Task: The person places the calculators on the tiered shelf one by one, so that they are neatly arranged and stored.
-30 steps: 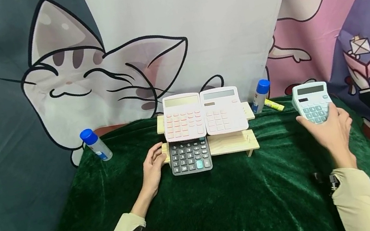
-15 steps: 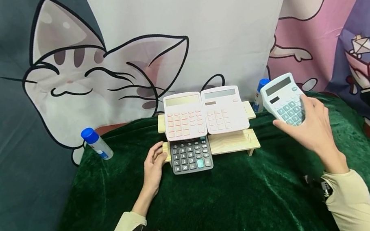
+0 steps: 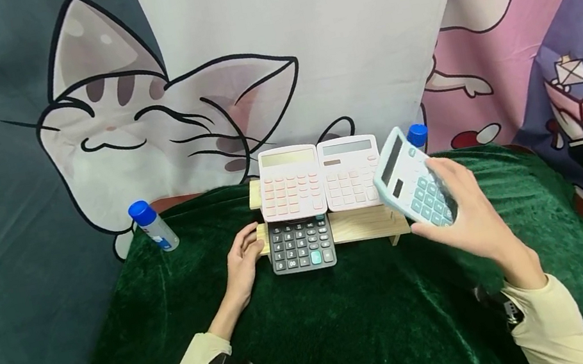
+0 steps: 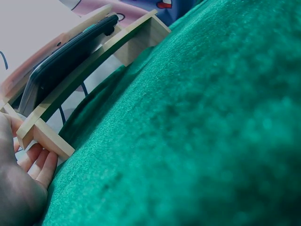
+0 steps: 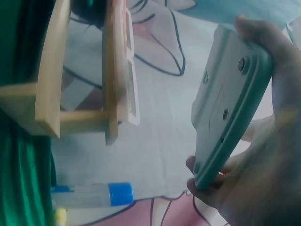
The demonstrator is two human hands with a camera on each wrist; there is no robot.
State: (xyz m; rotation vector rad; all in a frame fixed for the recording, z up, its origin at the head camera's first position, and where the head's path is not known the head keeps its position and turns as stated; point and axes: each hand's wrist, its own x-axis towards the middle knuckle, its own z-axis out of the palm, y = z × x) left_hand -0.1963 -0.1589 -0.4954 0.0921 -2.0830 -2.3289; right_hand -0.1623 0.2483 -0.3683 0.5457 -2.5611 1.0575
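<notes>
A two-tier wooden stand (image 3: 366, 223) holds calculators. On its upper tier lean a pink-keyed calculator (image 3: 291, 188) and a white one (image 3: 348, 165); a black calculator (image 3: 302, 252) leans on the left of the lower tier. My left hand (image 3: 241, 267) grips the left end of the lower board, fingers around its leg (image 4: 51, 141) in the left wrist view. In my right hand (image 3: 475, 214) is a white calculator with mint keys (image 3: 403, 172), held tilted in the air in front of the stand's right end. Its underside (image 5: 225, 101) faces the right wrist camera.
A blue-capped clear bottle (image 3: 155, 227) stands left of the stand. Another blue-capped bottle (image 3: 417, 135) is behind the held calculator, with a yellow tube (image 5: 60, 217) by it. Green velvet cloth (image 3: 352, 327) covers the table; a printed curtain (image 3: 348, 35) hangs behind.
My right hand has carried the mint-keyed calculator leftward from the right side to the stand's right end, tilting it. My left hand has stayed at the stand.
</notes>
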